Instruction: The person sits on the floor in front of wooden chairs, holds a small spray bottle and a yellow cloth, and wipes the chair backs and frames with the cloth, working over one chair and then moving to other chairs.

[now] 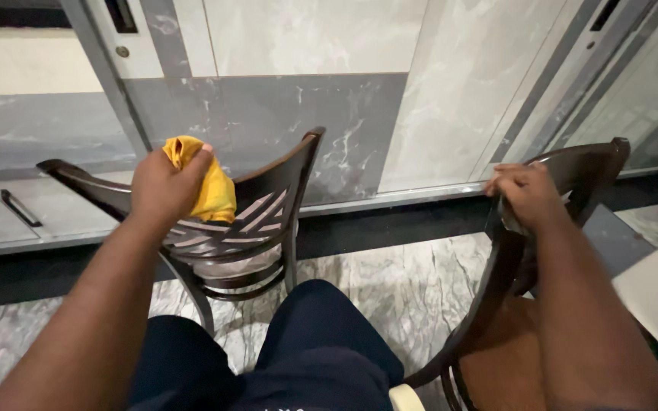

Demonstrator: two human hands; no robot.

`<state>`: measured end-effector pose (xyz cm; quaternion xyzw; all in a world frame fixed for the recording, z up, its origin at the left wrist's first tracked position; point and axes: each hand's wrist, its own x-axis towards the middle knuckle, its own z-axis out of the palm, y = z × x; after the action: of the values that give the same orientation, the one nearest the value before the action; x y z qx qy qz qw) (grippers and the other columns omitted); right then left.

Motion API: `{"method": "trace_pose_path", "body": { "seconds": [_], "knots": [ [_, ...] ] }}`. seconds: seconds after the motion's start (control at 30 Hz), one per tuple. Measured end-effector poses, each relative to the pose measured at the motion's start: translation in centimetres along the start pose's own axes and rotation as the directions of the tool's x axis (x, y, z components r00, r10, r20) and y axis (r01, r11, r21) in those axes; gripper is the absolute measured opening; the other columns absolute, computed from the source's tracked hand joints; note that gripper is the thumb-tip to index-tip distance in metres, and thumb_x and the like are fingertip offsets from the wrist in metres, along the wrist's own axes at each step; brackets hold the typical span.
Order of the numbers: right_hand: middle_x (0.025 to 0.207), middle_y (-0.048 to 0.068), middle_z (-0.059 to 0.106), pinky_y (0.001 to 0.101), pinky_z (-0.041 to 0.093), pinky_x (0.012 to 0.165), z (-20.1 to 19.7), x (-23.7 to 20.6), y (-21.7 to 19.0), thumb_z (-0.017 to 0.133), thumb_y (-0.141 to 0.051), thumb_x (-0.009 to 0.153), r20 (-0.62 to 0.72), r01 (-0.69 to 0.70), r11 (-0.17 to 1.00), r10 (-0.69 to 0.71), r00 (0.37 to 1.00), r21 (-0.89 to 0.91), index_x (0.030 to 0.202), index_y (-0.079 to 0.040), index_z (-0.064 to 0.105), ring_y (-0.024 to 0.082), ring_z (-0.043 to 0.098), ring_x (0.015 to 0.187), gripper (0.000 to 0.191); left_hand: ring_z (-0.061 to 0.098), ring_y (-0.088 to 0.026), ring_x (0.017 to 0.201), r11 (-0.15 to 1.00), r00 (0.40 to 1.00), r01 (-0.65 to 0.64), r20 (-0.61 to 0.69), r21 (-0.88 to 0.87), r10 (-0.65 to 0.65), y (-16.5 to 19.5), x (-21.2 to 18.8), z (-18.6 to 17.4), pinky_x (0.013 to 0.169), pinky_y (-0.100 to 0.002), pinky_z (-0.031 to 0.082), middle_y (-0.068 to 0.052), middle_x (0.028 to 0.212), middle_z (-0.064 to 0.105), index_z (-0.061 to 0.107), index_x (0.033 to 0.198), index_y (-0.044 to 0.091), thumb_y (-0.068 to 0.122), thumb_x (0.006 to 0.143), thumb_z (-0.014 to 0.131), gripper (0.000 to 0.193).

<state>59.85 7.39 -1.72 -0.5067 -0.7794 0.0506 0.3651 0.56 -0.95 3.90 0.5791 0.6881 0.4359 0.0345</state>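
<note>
Two dark wooden chairs stand on the marble floor [413,289] before a grey and white panelled wall [306,91]. The left chair [268,198] has a lattice back, against which the left hand [163,186] presses a bunched yellow cloth [211,190], fingers closed tightly round it. The right hand [523,194] is clenched over the top rail of the right chair [588,164].

Evenly and softly lit indoors, moderately bright, no hard shadows. Faint sheen on the marble wall [298,114] at twelve o'clock and on the floor [413,289] at centre. Glints along the dark chair rail [283,171]. Yellow cloth [211,186] saturated, crisp. Forearms at seven and five o'clock slightly soft, stretched by wide-angle distortion. Wall lines at ten and two o'clock bent outward. Slight grain in dark trousers [314,350].
</note>
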Motion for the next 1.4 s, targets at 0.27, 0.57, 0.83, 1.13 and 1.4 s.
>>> {"method": "trace_pose_path", "body": {
  "seconds": [0.27,0.57,0.83,1.13,1.4],
  "knots": [
    [0.084,0.006,0.075,0.0536,0.011,0.126,0.9,-2.2,-0.5,0.050,-0.019,0.101,-0.056,0.063,0.960,-0.049,0.997,0.271,0.071,-0.005,0.067,0.024,0.067,0.114,0.037,0.069,-0.049,0.093,0.942,0.993,0.023,0.102,0.334,-0.060,-1.7,1.2,1.3,0.084,-0.056,0.053,-0.032,0.094,0.072,0.075,0.102,-0.006,0.071,0.097,0.051,0.081],
    [0.071,0.012,0.064,0.0366,0.041,0.099,1.8,-1.4,0.0,0.049,-0.018,0.094,-0.156,0.069,0.954,-0.024,0.987,0.293,0.063,-0.003,0.062,0.027,0.061,0.083,0.037,0.070,-0.048,0.095,0.938,0.988,0.078,0.098,0.337,-0.118,-1.3,1.1,1.4,0.087,-0.054,0.053,-0.032,0.096,0.072,0.075,0.101,-0.005,0.072,0.096,0.048,0.082],
    [0.075,0.016,0.062,0.0394,0.046,0.073,0.8,-1.8,1.7,0.050,-0.020,0.092,-0.197,-0.078,0.946,0.145,0.970,0.314,0.070,-0.001,0.066,0.031,0.061,0.074,0.033,0.068,-0.048,0.095,0.960,0.997,0.010,0.074,0.279,-0.032,-0.5,0.3,1.2,0.087,-0.055,0.051,-0.029,0.095,0.072,0.074,0.108,0.000,0.067,0.094,0.049,0.072],
    [0.065,0.018,0.060,0.0435,0.042,0.066,-0.3,-2.2,2.8,0.051,-0.017,0.100,-0.148,-0.262,0.883,0.341,0.928,0.389,0.067,0.003,0.064,0.031,0.057,0.059,0.042,0.068,-0.048,0.093,0.949,0.998,0.002,0.064,0.314,-0.023,-0.6,0.3,1.3,0.085,-0.055,0.052,-0.029,0.093,0.072,0.073,0.107,0.001,0.066,0.097,0.048,0.070],
    [0.081,0.018,0.071,0.0381,0.048,0.080,-1.3,-1.6,1.1,0.066,-0.032,0.099,-0.062,-0.365,0.911,0.382,0.922,0.191,0.093,-0.001,0.080,0.026,0.065,0.071,0.035,0.069,-0.047,0.091,0.960,0.998,-0.006,0.065,0.280,-0.013,0.2,-0.2,0.9,0.083,-0.055,0.052,-0.027,0.091,0.073,0.074,0.107,0.005,0.064,0.096,0.049,0.066]
  ]
}}
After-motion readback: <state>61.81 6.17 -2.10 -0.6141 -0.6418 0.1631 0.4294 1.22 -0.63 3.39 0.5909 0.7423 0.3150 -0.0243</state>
